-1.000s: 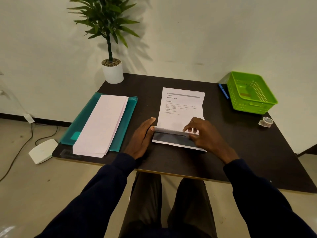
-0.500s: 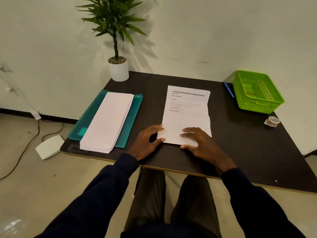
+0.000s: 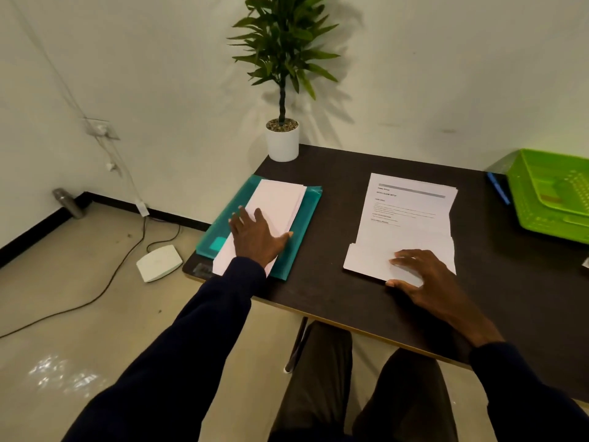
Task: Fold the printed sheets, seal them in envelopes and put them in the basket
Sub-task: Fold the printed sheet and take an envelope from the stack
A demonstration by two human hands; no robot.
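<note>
In the head view, on the dark surface [image 3: 350,298] in front of me, I am resting both hands on paper.

1. My left hand [image 3: 255,237] is lying flat on the stack of white envelopes [image 3: 280,202]. Its fingers are stretching out straight and slightly apart, and the thumb is pointing toward the right edge of the stack. It is gripping nothing.
2. The envelopes are lying on a teal folder [image 3: 307,224] at the left end of the surface. The near end of the stack is reaching the edge closest to me.
3. My right hand [image 3: 427,279] is pressing down on the folded sheet [image 3: 366,260]. Its fingers are spreading out loosely over the paper, and the thumb is sitting at the near edge of the sheet. It is not closing around anything.
4. The folded sheet is lying over the near end of the printed sheets [image 3: 408,205], which are lying face up in a pile at the middle of the surface.
5. The green basket [image 3: 548,199] is standing at the far right, well apart from both hands. A blue pen [image 3: 497,186] is lying just beside its left wall.
6. A potted plant [image 3: 283,145] is standing at the far left corner of the surface, against the wall.
7. On the floor to the left, a white device [image 3: 158,262] is lying with a cable running from it.
</note>
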